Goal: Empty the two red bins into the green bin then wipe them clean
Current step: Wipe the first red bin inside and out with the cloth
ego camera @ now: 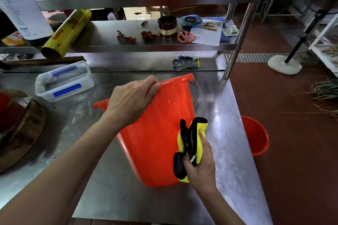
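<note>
Wiping step: near right, our right hand point(200, 165) clutches the yellow cloth point(191, 144) against the outside of the red bin point(159, 133) tipped on the steel table point(113, 188). Farther, our left hand point(131, 100) grips its rim; second red bin point(256, 135) sits on the floor, right. Next probably means rubbing round the wall.

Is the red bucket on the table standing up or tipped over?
Tipped. The red bucket leans on the steel table, rim pointing away, base toward the camera. The left hand grips its rim.

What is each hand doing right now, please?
Left hand: grips the rim of the red bin on the table.
Right hand: holds the yellow and black cloth against the bin's outer wall.
</note>
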A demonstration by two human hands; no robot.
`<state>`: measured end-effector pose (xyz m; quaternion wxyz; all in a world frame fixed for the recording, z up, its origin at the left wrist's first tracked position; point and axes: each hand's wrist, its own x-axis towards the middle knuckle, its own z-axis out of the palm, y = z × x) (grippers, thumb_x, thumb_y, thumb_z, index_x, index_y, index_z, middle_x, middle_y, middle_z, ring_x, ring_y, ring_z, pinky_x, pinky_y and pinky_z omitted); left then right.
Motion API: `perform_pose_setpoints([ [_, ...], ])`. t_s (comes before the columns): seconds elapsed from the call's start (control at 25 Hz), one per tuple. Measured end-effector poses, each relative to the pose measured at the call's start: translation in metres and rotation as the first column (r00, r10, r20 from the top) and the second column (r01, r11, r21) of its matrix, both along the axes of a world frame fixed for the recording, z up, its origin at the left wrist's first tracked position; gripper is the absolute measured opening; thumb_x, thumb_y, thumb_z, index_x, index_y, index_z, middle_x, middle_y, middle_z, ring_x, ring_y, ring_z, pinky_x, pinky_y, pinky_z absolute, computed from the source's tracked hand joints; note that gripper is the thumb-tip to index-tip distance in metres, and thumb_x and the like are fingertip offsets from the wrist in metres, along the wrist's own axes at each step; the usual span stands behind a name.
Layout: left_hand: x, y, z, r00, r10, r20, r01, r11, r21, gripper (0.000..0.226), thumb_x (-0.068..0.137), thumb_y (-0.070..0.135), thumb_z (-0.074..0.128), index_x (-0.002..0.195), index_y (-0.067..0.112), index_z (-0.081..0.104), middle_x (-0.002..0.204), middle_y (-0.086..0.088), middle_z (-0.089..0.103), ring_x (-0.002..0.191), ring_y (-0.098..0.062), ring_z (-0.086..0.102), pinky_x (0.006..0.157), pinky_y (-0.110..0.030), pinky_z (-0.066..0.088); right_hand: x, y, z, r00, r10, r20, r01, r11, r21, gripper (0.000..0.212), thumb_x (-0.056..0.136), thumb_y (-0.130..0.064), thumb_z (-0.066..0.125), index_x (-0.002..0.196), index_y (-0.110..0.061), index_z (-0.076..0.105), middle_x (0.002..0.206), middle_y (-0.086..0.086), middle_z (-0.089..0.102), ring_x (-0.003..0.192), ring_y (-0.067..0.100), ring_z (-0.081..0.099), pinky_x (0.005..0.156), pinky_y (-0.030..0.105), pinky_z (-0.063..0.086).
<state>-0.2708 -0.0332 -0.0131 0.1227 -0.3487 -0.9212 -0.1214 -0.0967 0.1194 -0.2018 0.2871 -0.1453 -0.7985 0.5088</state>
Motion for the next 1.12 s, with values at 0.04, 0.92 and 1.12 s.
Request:
perform_pose_setpoints([
  [0.04,0.000,-0.001,0.000,1.000,0.012,0.004,-0.012,1.000,0.000,0.048,0.104,0.057,0.013,0.111,0.029,0.051,0.094,0.010,0.065,0.084,-0.022,0.065,0.065,-0.042,0.049,-0.001,-0.001,0.002,1.000,0.007,-0.004,-0.007,1.000,0.000,0.071,0.083,-0.033,0.063,0.150,-0.026,0.039,0.148,0.000,0.051,0.140,0.012,0.044,0.110,0.043,0.042],
  [0.92,0.001,-0.002,-0.001,0.997,0.069,-0.031,-0.068,0.997,0.028,0.053,0.100,0.058,0.013,0.107,0.025,0.054,0.091,0.001,0.069,0.087,-0.035,0.065,0.058,-0.038,0.032,-0.085,-0.019,0.080,0.986,0.020,-0.167,0.006,0.988,0.152,0.073,0.082,-0.018,0.077,0.148,-0.021,0.046,0.151,0.003,0.048,0.145,0.015,0.040,0.113,0.047,0.041],
  [1.12,-0.005,-0.010,-0.001,0.993,0.105,0.045,-0.108,0.992,0.068,0.043,0.102,0.055,0.018,0.105,0.029,0.052,0.082,0.010,0.060,0.085,-0.028,0.065,0.068,-0.043,0.046,-0.046,-0.014,0.045,0.996,0.022,-0.081,-0.019,0.999,0.044,0.069,0.084,-0.029,0.070,0.147,-0.027,0.044,0.152,-0.003,0.048,0.143,0.011,0.042,0.114,0.036,0.041],
])
